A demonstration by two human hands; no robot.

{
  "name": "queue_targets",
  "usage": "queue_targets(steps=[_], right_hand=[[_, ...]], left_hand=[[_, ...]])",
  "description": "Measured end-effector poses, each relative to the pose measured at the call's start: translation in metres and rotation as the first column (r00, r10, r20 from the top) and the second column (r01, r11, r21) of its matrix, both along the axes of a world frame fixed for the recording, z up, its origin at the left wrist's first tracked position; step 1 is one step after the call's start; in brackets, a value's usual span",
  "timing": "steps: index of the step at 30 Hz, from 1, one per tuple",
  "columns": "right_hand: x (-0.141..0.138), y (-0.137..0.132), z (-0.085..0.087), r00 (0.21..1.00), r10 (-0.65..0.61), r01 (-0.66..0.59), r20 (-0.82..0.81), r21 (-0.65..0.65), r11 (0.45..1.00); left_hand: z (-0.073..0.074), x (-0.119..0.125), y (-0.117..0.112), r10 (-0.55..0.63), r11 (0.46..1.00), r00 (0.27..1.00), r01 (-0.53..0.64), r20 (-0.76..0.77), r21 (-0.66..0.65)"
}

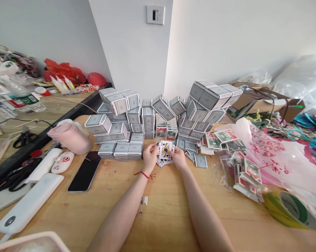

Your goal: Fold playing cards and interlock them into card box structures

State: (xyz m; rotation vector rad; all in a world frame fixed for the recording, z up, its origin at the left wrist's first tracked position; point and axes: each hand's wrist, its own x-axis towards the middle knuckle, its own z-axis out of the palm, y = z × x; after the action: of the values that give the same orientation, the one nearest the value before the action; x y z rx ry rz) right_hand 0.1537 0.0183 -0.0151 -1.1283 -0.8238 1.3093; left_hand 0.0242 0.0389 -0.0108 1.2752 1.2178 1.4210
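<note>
**At mid-table, cards gripped two-handed**

Just in front of the stacked card boxes (147,119), near the middle of the wooden table (168,210), holds a small bunch of playing cards (165,149) between both hands. Closes the left hand (150,155) on the left edge, fingers curled and thumb on top. Pinches the right edge with the right hand (177,159), fingers likewise closed on the cards. Shows a face card uppermost. Keeps the bunch just above a few loose cards (163,163) lying on the wood. Wears a red string (144,174) on the left wrist. Has to the left a dark phone (84,171), a white power bank (29,204) and a pink roll (70,136); to the right a printed plastic bag (265,150) and a roll of yellow-green tape (289,210)
</note>
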Motion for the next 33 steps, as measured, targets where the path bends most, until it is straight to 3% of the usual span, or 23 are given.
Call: queue_targets(steps=[8, 15, 18, 20, 23, 26, 31, 33], right_hand=[[0.002, 0.0, -0.002, 0.999, 0.018, -0.017, -0.049, 0.016, 1.0], [0.002, 0.0, 0.0, 0.997, 0.013, -0.012, -0.076, 0.007, 1.0], [0.001, -0.002, 0.005, 0.99, 0.032, -0.028, -0.139, 0.037, 0.999], [0.002, -0.003, 0.008, 0.983, 0.054, -0.043, -0.175, 0.067, 0.997], [0.005, -0.004, 0.011, 0.98, 0.045, -0.027, -0.196, 0.096, 0.995], [0.01, -0.005, 0.011, 0.981, 0.044, -0.023, -0.189, 0.11, 0.994], [0.017, -0.006, 0.008, 0.991, 0.04, -0.027, -0.125, 0.105, 0.994], [0.019, -0.006, 0.008, 0.995, 0.032, -0.023, -0.094, 0.102, 0.994]], left_hand=[[0.002, 0.001, 0.0, -0.067, 0.996, 0.982, 0.076, 0.176, -0.041], [0.006, -0.003, -0.004, -0.075, 0.997, 0.995, 0.073, 0.069, 0.033], [0.007, -0.006, -0.007, -0.136, 0.989, 0.986, 0.129, 0.095, 0.071], [0.009, -0.008, -0.007, -0.223, 0.975, 0.952, 0.22, 0.211, 0.038], [0.011, -0.008, -0.004, -0.38, 0.896, 0.803, 0.443, 0.46, -0.034], [0.014, -0.008, -0.003, -0.464, 0.8, 0.672, 0.597, 0.577, -0.052], [0.017, -0.008, -0.004, -0.558, 0.687, 0.577, 0.725, 0.596, -0.058], [0.018, -0.008, -0.004, -0.576, 0.664, 0.569, 0.744, 0.587, -0.07]])
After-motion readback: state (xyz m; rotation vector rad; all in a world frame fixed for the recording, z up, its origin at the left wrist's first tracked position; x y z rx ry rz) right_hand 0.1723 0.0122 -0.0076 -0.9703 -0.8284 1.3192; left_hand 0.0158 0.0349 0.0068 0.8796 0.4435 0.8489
